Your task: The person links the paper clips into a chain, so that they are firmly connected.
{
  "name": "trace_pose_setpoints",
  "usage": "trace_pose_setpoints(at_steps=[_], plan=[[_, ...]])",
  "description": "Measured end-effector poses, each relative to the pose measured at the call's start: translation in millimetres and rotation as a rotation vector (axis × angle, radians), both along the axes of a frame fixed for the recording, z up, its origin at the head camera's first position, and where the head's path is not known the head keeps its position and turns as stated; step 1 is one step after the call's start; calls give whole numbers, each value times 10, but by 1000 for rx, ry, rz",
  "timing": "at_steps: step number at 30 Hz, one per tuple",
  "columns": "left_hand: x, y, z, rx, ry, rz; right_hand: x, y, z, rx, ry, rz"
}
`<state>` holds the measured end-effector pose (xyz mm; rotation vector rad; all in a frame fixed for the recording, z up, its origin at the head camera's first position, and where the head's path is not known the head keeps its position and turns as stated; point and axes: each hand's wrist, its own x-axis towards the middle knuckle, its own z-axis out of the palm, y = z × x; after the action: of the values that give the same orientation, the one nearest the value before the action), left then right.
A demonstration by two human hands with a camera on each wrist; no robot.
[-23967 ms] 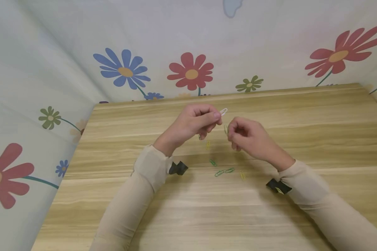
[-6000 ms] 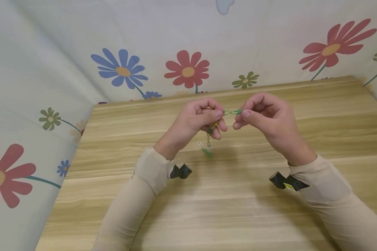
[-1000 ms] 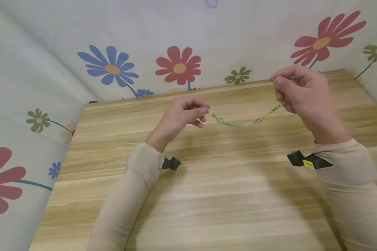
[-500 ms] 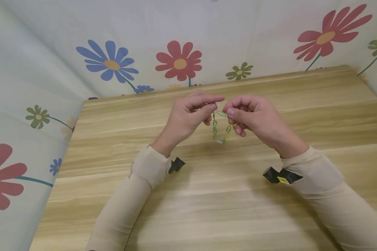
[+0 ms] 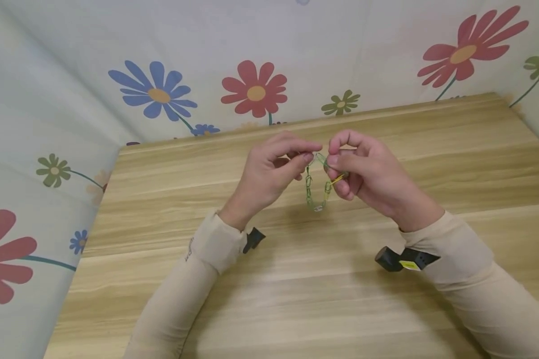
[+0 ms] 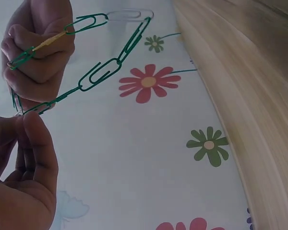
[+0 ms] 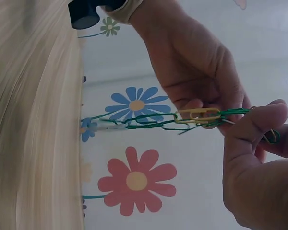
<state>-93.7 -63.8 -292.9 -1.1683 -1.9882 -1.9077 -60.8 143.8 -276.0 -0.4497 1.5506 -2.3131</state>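
Observation:
A chain of linked paper clips (image 6: 100,75), green, yellow and white, hangs in a loop between the two hands above the table. My left hand (image 5: 271,172) pinches a white clip at one end between thumb and fingers. Facing it, my right hand (image 5: 370,174) pinches a green paper clip (image 5: 321,158) at the other end. These two end clips meet or nearly meet; fingers hide whether they are hooked together. In the right wrist view a yellow paper clip (image 7: 198,115) shows near the fingers. The lowest part of the loop hangs clear of the table.
The wood-grain table (image 5: 296,299) spreads below the hands. Behind it and to the left stands a pale curtain (image 5: 296,45) printed with flowers. A black wrist camera (image 5: 406,259) sits under the right sleeve, another under the left (image 5: 253,240).
Loose clips seen on the table earlier are now in the chain. A second ago it was stretched between separated hands; since then the right hand came left, bringing the ends together.

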Motion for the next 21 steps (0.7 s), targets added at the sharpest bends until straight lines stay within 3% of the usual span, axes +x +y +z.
trace_pose_setpoints(at_steps=[6, 13, 17, 21], plan=[[16, 1, 8, 1, 14, 26, -5, -5, 1, 32, 7, 43], [11, 13, 3, -61, 25, 9, -11, 40, 16, -84, -1, 67], [33, 6, 43, -162, -25, 0, -34, 88, 44, -128, 2, 29], [56, -5, 100, -317, -86, 6, -47, 129, 73, -102, -2, -1]])
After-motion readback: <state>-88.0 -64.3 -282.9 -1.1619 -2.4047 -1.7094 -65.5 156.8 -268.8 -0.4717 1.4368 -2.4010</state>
